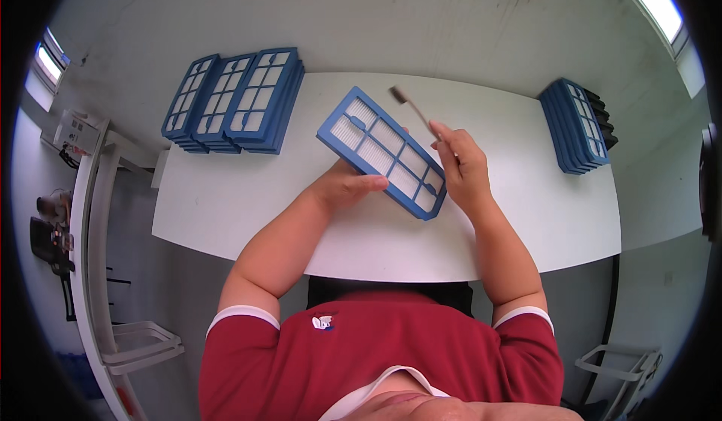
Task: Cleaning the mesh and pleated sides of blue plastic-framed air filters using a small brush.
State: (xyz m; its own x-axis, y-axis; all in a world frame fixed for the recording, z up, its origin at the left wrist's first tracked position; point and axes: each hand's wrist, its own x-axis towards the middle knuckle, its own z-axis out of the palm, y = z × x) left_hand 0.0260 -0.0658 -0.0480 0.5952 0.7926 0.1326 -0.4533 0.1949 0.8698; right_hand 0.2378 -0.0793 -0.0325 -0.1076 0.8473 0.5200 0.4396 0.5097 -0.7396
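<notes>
A blue-framed pleated air filter (381, 153) is held tilted above the white table, its white pleats showing through the frame's grid. My left hand (352, 185) grips its near long edge, thumb on the frame and the fingers hidden behind. In my right hand (465, 164) is a thin-handled brush (417, 110), much like a toothbrush, with dark bristles. The brush head points up and to the left, just beyond the filter's far edge and apart from it. My right wrist is close beside the filter's lower right end.
Three stacks of similar blue filters (262, 96) stand at the white table's (225, 195) back left. Another stack of them (575, 127) leans at the far right, with black parts (603, 119) behind. A wall (361, 20) rises along the back edge. White metal framing (101, 223) stands left of the table.
</notes>
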